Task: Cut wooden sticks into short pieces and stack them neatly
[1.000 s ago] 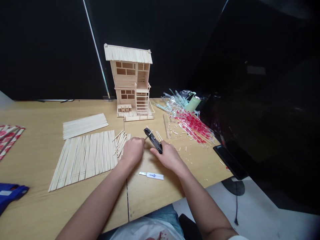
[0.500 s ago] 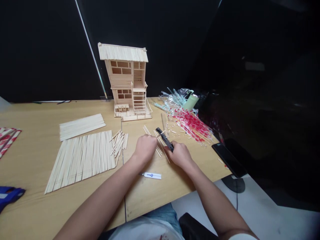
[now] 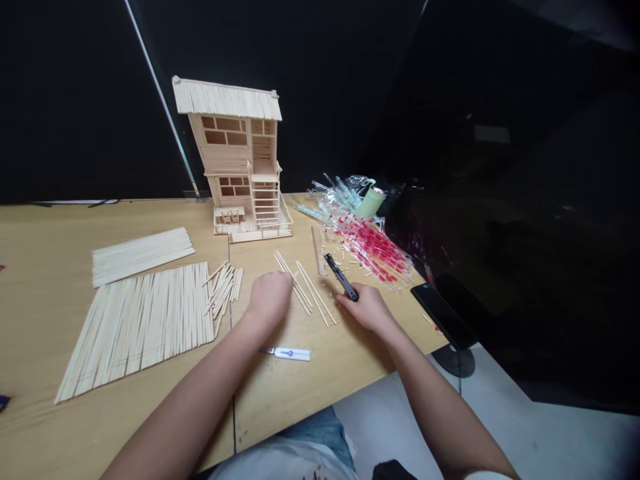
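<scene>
My left hand (image 3: pixel 270 297) is closed in a pinch just left of several loose wooden sticks (image 3: pixel 316 293). A pale stick end peeks out at its fingertips; the rest is hidden. In my right hand (image 3: pixel 369 308) is a slim black hand tool (image 3: pixel 342 276), its far end pointing up and left over the table, apart from the left hand. Beyond the loose sticks lies a wooden ruler (image 3: pixel 319 250). Short cut stick pieces (image 3: pixel 223 290) are heaped beside a wide row of long sticks (image 3: pixel 145 320).
A stick-built model house (image 3: pixel 235 160) stands at the back. Red-and-clear wrapped strips (image 3: pixel 375 247) and a pale green cylinder (image 3: pixel 371 203) lie to its right. A phone (image 3: pixel 443 315) sits at the right edge. A white-handled tool (image 3: pixel 292 354) lies in front; a flat stick panel (image 3: pixel 143 255) is left.
My hands have moved apart, the left one leftward. The black tool has come away from the stick it touched near the left hand. The whole view has shifted slightly to the right.
</scene>
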`<state>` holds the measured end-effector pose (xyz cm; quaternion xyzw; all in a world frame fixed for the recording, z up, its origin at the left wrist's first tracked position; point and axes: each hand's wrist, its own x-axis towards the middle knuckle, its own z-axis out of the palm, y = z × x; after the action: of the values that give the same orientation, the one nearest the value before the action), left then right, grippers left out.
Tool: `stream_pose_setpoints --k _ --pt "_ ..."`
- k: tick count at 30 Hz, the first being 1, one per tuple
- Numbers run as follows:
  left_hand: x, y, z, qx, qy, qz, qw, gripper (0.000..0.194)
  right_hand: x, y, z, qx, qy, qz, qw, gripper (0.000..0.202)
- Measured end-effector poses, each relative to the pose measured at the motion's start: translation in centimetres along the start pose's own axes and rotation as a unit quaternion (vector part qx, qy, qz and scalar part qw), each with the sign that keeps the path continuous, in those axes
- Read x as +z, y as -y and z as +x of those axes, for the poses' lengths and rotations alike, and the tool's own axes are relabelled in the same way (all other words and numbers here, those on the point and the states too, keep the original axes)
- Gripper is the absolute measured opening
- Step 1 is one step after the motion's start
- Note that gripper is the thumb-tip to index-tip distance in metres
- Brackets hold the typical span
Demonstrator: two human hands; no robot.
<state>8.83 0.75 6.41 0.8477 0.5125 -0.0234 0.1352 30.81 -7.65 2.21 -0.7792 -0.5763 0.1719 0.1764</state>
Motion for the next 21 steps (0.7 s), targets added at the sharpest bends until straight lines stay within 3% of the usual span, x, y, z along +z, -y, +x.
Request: stream_pose_setpoints --k 5,9,16,21 --pt "-0.3 5.3 -0.4 -0.103 -0.005 0.082 0.991 0.031 1.9 3.1 1.0 -0.041 0.005 -0.062 0.997 0.014" --pt "0.0 7.3 -0.2 -0.141 -0.019 0.068 0.987 0.029 2.6 5.3 1.4 -0.031 0.013 -0.131 0.991 0.020" --pt "0.4 7.7 -1.6 -0.137 -0.062 0.037 0.988 0.024 2.9 6.4 1.2 -0.020 0.021 -0.168 0.985 0.024" --pt "2.3 5.6 -3.0 -0.048 -0.105 -0.060 0.992 0.030 3.4 6.4 1.5 -0.005 0.029 -0.189 0.982 0.019"
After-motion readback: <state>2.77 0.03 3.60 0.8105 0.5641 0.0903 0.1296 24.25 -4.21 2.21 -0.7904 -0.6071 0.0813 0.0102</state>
